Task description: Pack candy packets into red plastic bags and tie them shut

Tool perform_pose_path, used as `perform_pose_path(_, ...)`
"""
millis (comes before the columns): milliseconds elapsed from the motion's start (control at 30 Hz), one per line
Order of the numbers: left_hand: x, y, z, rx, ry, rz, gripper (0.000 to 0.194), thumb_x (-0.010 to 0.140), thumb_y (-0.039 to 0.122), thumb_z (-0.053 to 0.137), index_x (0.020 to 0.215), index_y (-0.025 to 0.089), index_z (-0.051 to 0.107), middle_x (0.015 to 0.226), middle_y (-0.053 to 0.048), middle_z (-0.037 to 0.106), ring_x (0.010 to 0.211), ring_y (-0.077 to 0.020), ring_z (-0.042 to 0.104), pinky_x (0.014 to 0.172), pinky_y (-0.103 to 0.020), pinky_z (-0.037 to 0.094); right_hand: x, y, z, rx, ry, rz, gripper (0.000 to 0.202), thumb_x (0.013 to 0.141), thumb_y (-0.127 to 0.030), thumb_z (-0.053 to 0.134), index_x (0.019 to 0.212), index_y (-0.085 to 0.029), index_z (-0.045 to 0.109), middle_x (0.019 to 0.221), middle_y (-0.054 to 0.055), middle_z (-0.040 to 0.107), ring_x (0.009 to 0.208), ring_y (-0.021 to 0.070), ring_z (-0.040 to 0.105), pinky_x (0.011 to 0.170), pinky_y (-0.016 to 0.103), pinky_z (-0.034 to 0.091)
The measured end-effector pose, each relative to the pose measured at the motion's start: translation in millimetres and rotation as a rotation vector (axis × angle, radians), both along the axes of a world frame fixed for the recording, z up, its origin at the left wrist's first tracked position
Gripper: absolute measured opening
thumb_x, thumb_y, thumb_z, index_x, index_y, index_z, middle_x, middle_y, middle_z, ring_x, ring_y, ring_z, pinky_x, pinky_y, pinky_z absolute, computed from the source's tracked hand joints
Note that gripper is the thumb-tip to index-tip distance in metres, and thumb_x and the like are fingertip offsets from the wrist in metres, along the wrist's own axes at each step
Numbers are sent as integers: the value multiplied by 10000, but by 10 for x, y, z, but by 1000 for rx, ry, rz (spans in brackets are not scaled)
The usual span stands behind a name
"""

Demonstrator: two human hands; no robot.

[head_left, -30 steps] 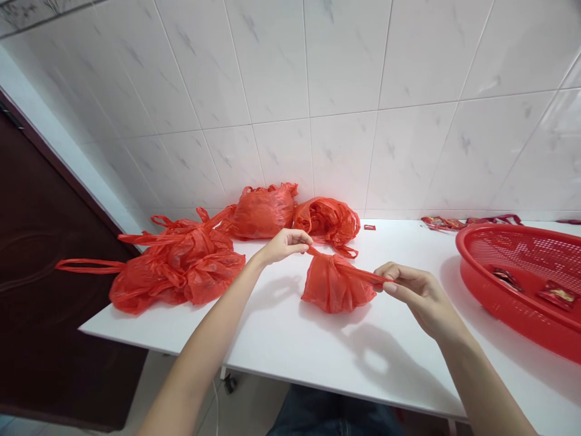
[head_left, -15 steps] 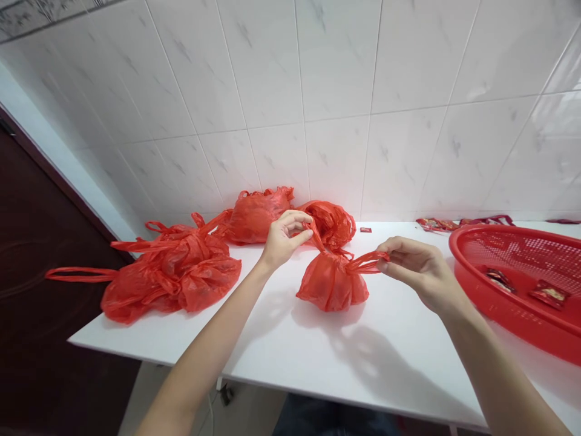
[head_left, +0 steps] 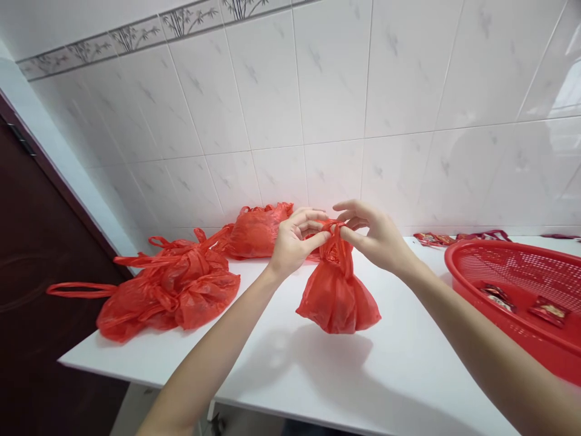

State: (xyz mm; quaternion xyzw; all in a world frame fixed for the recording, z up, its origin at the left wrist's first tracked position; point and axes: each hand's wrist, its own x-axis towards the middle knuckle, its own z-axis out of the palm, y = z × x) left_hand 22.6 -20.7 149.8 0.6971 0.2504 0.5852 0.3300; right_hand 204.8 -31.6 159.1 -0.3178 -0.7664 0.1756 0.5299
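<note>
A filled red plastic bag [head_left: 338, 300] hangs just above the white table, its neck gathered and its handles drawn up together. My left hand [head_left: 299, 236] pinches the handles from the left side. From the right, my right hand [head_left: 370, 233] pinches them too, thumb and fingertips close to those of the left. What the bag contains shows only as dark shapes through the thin plastic. Behind my left hand, another filled red bag [head_left: 256, 233] rests against the wall.
More red bags [head_left: 167, 287] are heaped at the table's left end. On the right stands a red plastic basket [head_left: 512, 260] holding a few small packets [head_left: 549, 310]. Other packets [head_left: 433, 239] lie along the tiled wall [head_left: 336, 91]. A dark door [head_left: 40, 272] is at far left.
My hands have come together and risen, bringing the two handles to one point. The bag has lifted and hangs straighter. The view has tilted up a little.
</note>
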Motion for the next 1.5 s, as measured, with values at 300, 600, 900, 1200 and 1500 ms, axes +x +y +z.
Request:
perform_pose_path(300,139,-69,-226,-121,72,-73,728,660,307,880,1309,252,553,1301,-100,625,1129,-266,638,960,-426,524,-21,0,49,-26,149,46,141,745,-115,548,824,-195,633,797,13,705,763,169,679,753,322,539)
perform_pose_path(600,455,-91,-649,-170,86,-44,120,792,127,553,881,201,520,713,54,457,643,-106,417,632,-262,386,68,77,41,365,-8,-280,211,764,-89,488,873,-223,608,800,10,678,725,175,623,744,341,498)
perform_pose_path(900,376,-60,-779,-231,167,-56,183,760,195,535,932,176,595,802,14,541,705,-131,469,654,-263,385,164,96,45,-239,171,-85,215,781,-178,578,982,-217,644,716,10,676,665,184,636,632,307,485)
perform_pose_path(1200,189,-122,-705,-285,206,-197,134,744,254,575,854,177,575,698,41,478,623,-105,386,603,-257,327,307,100,79,-604,314,334,303,650,-250,808,903,-203,648,671,-29,618,592,115,520,578,260,435)
perform_pose_path(1500,109,-103,-756,-336,209,-222,155,737,263,611,856,164,626,745,21,550,679,-125,454,659,-271,359,372,66,86,-443,-21,164,229,682,-230,788,860,-197,647,649,1,643,625,179,636,612,309,517)
